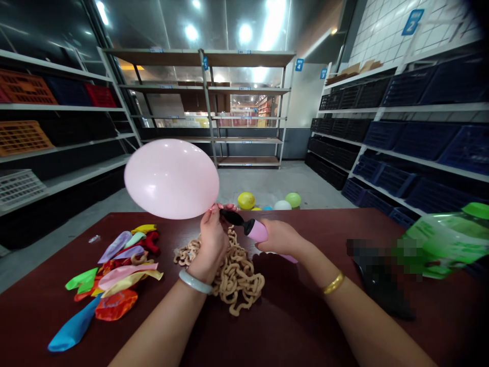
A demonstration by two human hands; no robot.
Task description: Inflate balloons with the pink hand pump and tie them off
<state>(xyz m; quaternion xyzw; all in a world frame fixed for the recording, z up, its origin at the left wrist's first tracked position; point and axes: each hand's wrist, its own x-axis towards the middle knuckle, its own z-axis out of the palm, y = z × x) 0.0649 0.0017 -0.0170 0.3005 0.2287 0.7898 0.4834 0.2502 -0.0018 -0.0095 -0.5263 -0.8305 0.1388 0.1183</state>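
A large inflated pale pink balloon [171,178] is up at the left above the table, its neck end between the fingertips of my left hand [214,237]. That hand is closed in a pinch, next to the black nozzle of a hand balloon pump [256,231]. Whether the neck still sits on the nozzle, I cannot make out. My right hand [280,237] is wrapped round the pump's pink body. Below the hands lies a heap of beige curled cords [239,275]. Several limp balloons [118,275] in many colours are piled to the left.
On the dark red table [305,326], a green bottle [443,244] and a black object [382,280], partly blurred out, are at the right. Inflated balloons [246,200] lie on the floor past the far edge. Shelves with crates [412,137] stand around.
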